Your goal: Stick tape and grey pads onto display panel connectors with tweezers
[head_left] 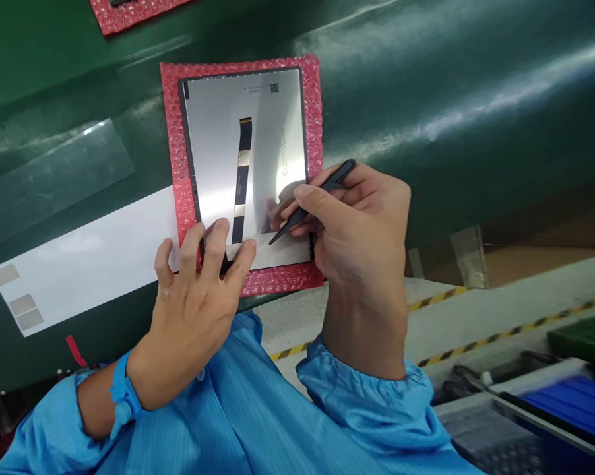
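A display panel [213,145] lies with its silvery back up on a sheet of pink bubble wrap [313,99]. Along its middle runs a dark flex cable [241,181] with gold-coloured patches. My left hand [196,290] rests with spread fingers on the panel's lower left corner, fingertips close to the cable's lower end. In my right hand [361,224] are black tweezers [322,198], held like a pen. Their tip points down at a pale strip [282,249] along the panel's lower edge; whether it touches cannot be made out.
A white sheet [90,257] with small grey squares lies at the left, below a clear plastic film [60,171]. More pink bubble wrap [124,20] is at the top left. The green table's [450,132] front edge is near my body; beyond are yellow-black floor tape and a blue bin [574,406].
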### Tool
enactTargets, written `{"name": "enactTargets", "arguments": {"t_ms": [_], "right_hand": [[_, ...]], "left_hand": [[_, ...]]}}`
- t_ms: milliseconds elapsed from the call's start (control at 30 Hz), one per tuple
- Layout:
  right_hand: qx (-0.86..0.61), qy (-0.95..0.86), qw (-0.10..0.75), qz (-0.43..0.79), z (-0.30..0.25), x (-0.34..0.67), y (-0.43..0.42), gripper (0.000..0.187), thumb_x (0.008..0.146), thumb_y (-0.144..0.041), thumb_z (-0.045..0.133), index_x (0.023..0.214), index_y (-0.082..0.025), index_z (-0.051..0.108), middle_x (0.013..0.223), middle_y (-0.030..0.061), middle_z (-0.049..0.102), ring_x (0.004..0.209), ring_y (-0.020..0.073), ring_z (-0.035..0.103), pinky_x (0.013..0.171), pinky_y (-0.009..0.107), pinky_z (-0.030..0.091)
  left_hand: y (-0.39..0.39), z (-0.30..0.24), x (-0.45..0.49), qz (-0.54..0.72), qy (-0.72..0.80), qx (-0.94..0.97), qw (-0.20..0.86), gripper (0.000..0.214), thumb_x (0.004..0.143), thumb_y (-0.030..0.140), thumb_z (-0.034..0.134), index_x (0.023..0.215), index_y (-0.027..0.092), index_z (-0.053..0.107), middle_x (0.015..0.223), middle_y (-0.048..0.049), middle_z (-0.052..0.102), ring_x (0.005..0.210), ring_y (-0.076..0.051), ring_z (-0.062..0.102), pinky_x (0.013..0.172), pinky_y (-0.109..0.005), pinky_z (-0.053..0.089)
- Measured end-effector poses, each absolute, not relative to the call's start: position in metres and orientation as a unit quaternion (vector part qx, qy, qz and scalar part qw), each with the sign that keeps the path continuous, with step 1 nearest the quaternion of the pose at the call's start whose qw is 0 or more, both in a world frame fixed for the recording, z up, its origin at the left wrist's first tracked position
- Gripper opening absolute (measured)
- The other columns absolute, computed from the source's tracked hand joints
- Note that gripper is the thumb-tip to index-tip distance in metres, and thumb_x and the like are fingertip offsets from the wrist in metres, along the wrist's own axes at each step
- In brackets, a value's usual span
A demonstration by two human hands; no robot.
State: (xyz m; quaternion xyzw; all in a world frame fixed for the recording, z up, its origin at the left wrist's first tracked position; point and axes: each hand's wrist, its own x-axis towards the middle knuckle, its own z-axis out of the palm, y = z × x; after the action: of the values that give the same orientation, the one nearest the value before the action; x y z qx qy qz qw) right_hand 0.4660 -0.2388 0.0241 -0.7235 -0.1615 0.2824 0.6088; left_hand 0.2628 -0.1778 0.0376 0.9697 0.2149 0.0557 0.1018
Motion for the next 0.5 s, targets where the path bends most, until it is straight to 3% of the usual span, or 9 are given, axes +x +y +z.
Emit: {"name": "enactTargets", "arguments": {"t_ms": [133, 300, 500], "right_hand": [[-0.716, -0.143, 0.627, 0.273, 0.024, 0.463, -0.237, 0.016, 0.085, -0.021, 0.080, 0.078, -0.024, 0.066, 0.068, 0.0000, 0.074, 0.054, 0.0170, 0.069, 0.043, 0.023, 0.053], [-0.720, -0.136, 0.630, 0.257, 0.020, 0.461, -0.234, 0.015, 0.084, -0.020, 0.080, 0.078, -0.023, 0.066, 0.069, 0.0006, 0.074, 0.055, 0.0166, 0.070, 0.044, 0.022, 0.053], [-0.709, -0.128, 0.645, 0.255, 0.015, 0.460, -0.239, 0.019, 0.085, -0.016, 0.083, 0.075, -0.025, 0.069, 0.067, 0.0003, 0.073, 0.052, 0.0167, 0.068, 0.043, 0.023, 0.054]], "left_hand": [[-0.175, 0.044, 0.257, 0.035, 0.226, 0.968, 0.101, 0.060, 0.101, 0.010, 0.063, 0.158, 0.028, 0.056, 0.167, -0.0206, 0.049, 0.151, -0.046, 0.046, 0.119, -0.074, 0.033], [-0.179, 0.049, 0.246, 0.043, 0.255, 0.964, 0.064, 0.054, 0.103, 0.034, 0.072, 0.154, 0.023, 0.061, 0.164, -0.0256, 0.051, 0.150, -0.050, 0.046, 0.117, -0.076, 0.034], [-0.186, 0.048, 0.267, -0.009, 0.223, 0.972, 0.080, 0.064, 0.102, 0.052, 0.071, 0.159, 0.028, 0.057, 0.168, -0.0164, 0.050, 0.156, -0.046, 0.042, 0.123, -0.074, 0.037]]}}
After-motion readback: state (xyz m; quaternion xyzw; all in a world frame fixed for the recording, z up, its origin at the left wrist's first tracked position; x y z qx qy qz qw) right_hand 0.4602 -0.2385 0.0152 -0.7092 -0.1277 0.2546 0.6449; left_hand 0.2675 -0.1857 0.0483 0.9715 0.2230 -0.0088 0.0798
